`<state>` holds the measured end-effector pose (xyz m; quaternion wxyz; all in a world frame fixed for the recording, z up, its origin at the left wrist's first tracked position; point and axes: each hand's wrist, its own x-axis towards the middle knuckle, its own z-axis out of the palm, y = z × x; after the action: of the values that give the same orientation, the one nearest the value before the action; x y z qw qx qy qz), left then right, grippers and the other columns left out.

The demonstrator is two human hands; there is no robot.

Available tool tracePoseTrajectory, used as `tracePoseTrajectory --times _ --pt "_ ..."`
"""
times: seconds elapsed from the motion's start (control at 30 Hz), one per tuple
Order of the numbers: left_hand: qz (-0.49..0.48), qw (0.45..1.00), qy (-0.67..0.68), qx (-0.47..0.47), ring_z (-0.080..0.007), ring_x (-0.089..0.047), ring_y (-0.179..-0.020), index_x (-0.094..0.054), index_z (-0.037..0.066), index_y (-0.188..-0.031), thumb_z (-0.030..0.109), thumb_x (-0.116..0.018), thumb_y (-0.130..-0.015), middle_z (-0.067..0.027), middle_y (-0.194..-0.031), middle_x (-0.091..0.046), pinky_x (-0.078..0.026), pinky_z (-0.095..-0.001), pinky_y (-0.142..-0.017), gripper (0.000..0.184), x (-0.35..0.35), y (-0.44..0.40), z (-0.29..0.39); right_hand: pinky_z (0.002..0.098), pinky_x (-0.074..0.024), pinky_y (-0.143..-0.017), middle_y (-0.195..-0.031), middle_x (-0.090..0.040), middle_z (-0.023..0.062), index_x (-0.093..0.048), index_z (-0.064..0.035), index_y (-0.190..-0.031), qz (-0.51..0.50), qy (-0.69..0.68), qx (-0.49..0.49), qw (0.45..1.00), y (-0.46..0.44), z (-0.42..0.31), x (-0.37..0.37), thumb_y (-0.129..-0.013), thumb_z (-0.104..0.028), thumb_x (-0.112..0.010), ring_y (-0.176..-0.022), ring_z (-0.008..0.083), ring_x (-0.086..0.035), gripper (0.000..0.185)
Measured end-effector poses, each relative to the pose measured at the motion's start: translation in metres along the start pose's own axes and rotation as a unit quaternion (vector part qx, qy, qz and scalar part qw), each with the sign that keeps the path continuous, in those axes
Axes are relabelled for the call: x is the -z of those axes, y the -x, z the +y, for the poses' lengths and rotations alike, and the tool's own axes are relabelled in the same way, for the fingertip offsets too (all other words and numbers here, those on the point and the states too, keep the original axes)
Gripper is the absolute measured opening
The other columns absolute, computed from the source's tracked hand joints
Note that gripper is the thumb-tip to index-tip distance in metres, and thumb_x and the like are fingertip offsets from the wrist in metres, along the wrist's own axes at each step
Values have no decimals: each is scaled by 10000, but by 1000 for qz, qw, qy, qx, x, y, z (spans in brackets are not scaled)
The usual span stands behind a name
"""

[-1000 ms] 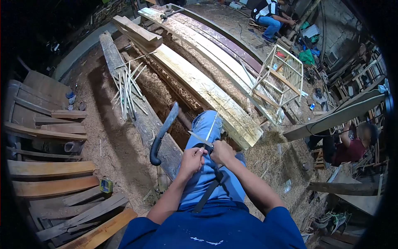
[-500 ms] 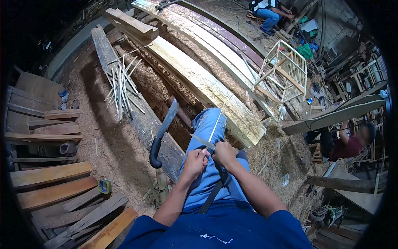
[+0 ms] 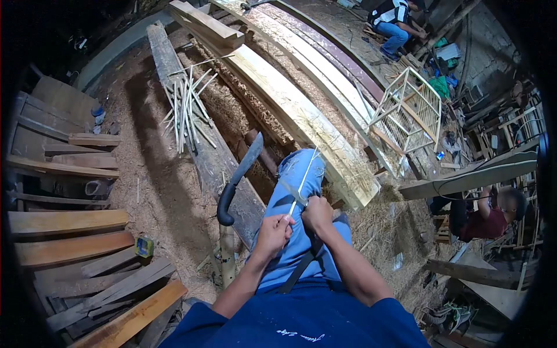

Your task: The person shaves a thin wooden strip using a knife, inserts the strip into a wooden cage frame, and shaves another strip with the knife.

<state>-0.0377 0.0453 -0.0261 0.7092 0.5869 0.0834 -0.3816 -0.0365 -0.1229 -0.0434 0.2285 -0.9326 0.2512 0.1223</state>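
Over the jeans-covered leg, my left hand pinches the near end of a thin pale stick, which points away up the thigh. My right hand is closed round the handle of a knife; its blade crosses the stick just beyond my left fingers. A dark strap lies on the lap. To the left, a machete with a black curved handle rests on a weathered plank. Farther up that plank lies a loose pile of thin sticks.
Long pale beams run diagonally ahead. A slatted wooden frame stands at the right. One person crouches at the upper right; another is at the far right. Boards and a yellow tape measure lie at the left.
My hands have moved slightly apart, with the knife now farther up the stick from my left fingers. The view has shifted a little, and the surroundings sit differently in it.
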Motion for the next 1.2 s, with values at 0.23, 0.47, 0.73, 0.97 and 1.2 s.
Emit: tracePoseTrajectory --times 0.23,0.47,0.73,0.97,1.2 --pt "25 999 -13 17 -52 -379 -366 -650 -12 -942 221 -493 -1030 -4 -537 -512 -280 -224 -341 294 3 49 0 530 -536 -798 -897 -674 300 -699 44 -828 34 -54 -72 995 -9 20 -5 -739 -78 -593 -891 466 -664 185" --pt "-1 988 -138 -63 -55 -422 -375 -694 -14 -1004 207 -538 -1006 6 -558 -543 -320 -232 -351 271 -17 -6 23 515 -548 -772 -842 -676 276 -691 24 -814 45 6 67 997 0 13 20 -703 -124 -659 -822 441 -677 188" --pt "22 981 -183 -55 -55 -415 -406 -697 -11 -978 220 -515 -1015 7 -553 -530 -319 -238 -381 296 -24 -33 16 542 -535 -792 -895 -653 322 -679 50 -819 -52 11 78 996 -4 14 26 -724 -122 -649 -875 477 -655 199" --pt "28 991 -131 -31 -55 -412 -415 -699 -6 -975 216 -502 -1022 15 -557 -526 -312 -240 -387 301 -14 -24 16 489 -560 -769 -862 -684 269 -699 23 -831 -43 51 74 995 -11 1 21 -708 -147 -722 -847 434 -684 211" --pt "40 982 -164 -83 -47 -405 -427 -702 -12 -973 197 -524 -1014 19 -555 -526 -310 -235 -391 278 -5 -6 3 491 -554 -793 -880 -683 281 -712 20 -827 -29 41 37 998 -20 0 10 -723 -118 -680 -886 439 -679 176"
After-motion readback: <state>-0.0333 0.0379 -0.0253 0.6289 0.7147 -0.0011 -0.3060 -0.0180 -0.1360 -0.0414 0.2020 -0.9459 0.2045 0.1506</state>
